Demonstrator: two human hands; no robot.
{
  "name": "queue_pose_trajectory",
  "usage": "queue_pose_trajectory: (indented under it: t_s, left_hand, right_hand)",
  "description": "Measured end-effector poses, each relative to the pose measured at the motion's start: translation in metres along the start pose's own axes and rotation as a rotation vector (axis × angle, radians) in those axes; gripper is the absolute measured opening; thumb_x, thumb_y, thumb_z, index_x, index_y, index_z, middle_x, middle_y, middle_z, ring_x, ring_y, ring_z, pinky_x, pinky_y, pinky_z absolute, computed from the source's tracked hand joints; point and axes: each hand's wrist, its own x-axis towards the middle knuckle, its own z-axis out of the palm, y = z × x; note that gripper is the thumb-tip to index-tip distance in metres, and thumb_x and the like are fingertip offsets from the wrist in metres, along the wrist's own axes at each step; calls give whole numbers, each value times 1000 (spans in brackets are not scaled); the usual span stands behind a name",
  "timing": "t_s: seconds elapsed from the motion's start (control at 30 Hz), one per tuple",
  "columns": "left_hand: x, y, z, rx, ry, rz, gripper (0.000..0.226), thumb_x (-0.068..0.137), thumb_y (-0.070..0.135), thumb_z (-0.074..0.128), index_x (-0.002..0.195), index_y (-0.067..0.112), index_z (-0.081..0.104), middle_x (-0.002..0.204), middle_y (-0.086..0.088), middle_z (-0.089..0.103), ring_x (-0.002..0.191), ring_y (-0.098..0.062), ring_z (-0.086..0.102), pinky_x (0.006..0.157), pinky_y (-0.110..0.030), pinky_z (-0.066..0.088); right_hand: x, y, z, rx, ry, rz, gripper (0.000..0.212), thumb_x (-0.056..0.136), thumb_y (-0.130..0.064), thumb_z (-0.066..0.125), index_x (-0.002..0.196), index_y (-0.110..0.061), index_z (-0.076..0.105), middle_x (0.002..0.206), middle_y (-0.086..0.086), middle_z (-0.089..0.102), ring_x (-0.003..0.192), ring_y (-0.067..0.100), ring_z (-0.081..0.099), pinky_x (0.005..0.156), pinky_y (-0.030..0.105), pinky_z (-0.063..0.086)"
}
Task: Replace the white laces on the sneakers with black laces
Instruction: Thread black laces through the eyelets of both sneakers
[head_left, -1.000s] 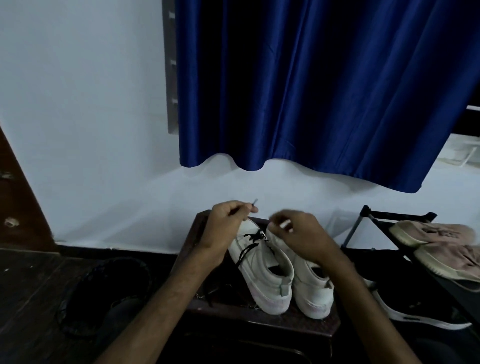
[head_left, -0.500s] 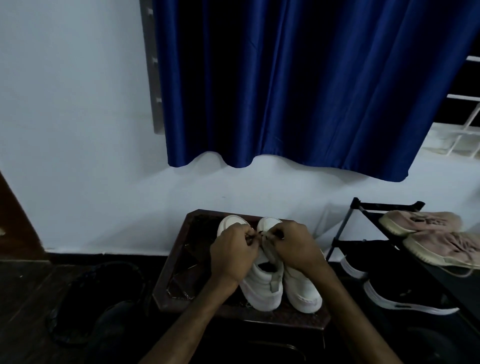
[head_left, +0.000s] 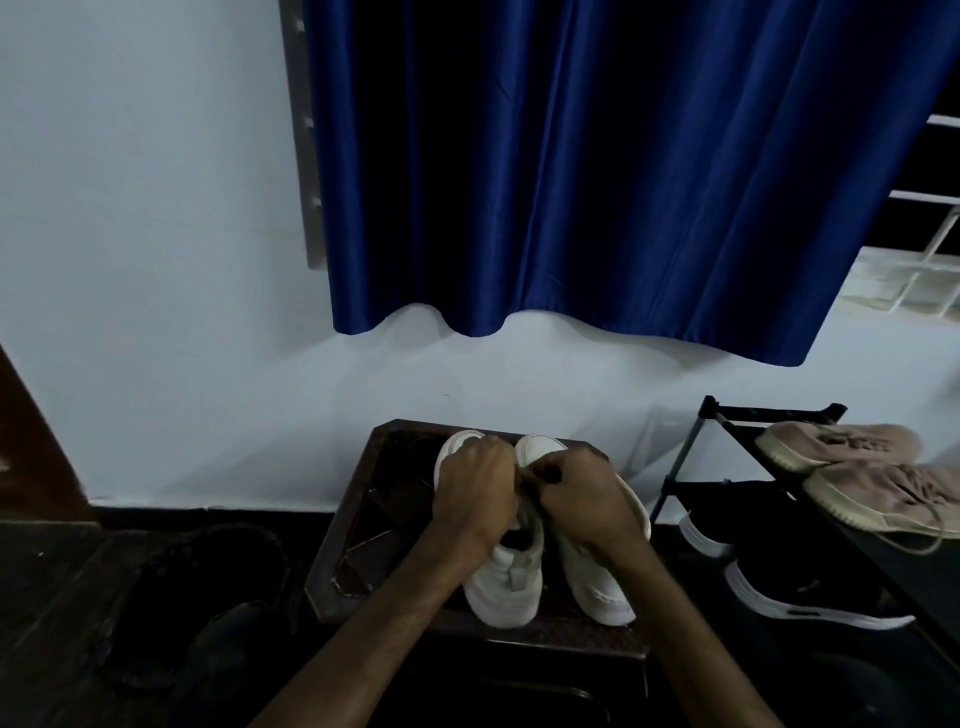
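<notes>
Crowding left hand (head_left: 475, 488) and right hand (head_left: 584, 501) together, knuckles touching, on top of left sneaker (head_left: 506, 584). Covering its eyelets and tongue; toe poking out past left knuckles, heel back toward the wrists. Right sneaker (head_left: 597, 587) just beside it, under right wrist, toe cap showing beyond right fingers. Both sneakers on dark stool (head_left: 358, 525) beneath the hands.

Right hand: thumb and forefinger pinched on a dark bit of black lace (head_left: 549, 475), right where the two hands meet. Left hand: fingers curled down, tips hidden; cannot tell what, if anything, gripped.

Versus 1 s back: left hand then lifted clear of the shoe with lace tip held up, black criss-cross on left sneaker exposed. Now dropped onto the shoe, lacing buried under both hands. Versus 0.5 s back: same huddle, barely changed. View swung a touch, showing more window grille (head_left: 924, 270) far right of right hand.

Rest, quickly:
- Blue curtain (head_left: 597, 182) above and beyond both hands.
- Shoe rack (head_left: 727, 415) right of right hand, with tan shoes (head_left: 841, 444) on top shelf and black shoes (head_left: 810, 597) with white soles lower down.
- Dark footwear (head_left: 218, 597) on floor left of left hand, too dim for detail.
</notes>
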Motion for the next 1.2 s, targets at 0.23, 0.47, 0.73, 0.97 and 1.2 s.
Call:
queue_pose_trajectory:
  t_s: [0.23, 0.47, 0.73, 0.97, 1.2]
  left_hand:
    - [10, -35, -21, -66, -162, 152, 13, 85, 22, 63, 94, 25, 73, 97, 6, 62, 97, -16, 59, 73, -27, 41]
    - [14, -57, -32, -174, -206, 208, 8, 80, 26, 73, 87, 24, 76, 82, 8, 56, 75, -5, 52, 74, -27, 44]
    - [17, -71, -24, -341, -279, 177, 6, 84, 24, 74, 82, 18, 75, 80, 8, 57, 80, 0, 54, 73, -12, 36]
    - [-5, -73, -13, -259, -255, 115, 40, 82, 54, 62, 106, 22, 68, 127, 16, 38, 116, -3, 30, 103, -25, 31]
    - [-24, -69, 7, -463, -62, 51, 64, 68, 56, 40, 109, 17, 70, 135, 12, 36, 123, -4, 34, 103, -17, 23]
  right_hand:
    - [-15, -14, 24, 331, 47, 115, 20, 84, -2, 58, 77, -13, 73, 67, 2, 70, 61, 15, 64, 57, 24, 54]
    - [-21, -19, 49, 514, 154, 162, 3, 71, -24, 67, 71, -23, 64, 68, -1, 70, 64, 20, 68, 63, 45, 58]
    - [-24, -27, 53, 393, 188, 130, 7, 85, -11, 55, 85, -16, 60, 82, -3, 67, 79, 16, 63, 73, 35, 50]
    - [-40, -18, 63, 565, 257, 201, 18, 99, -17, 41, 85, -7, 45, 71, 8, 59, 62, 15, 55, 55, 27, 43]
    - [-61, 7, 63, 259, -63, 143, 20, 98, -32, 45, 98, -12, 50, 94, 8, 69, 85, 27, 68, 76, 43, 54]
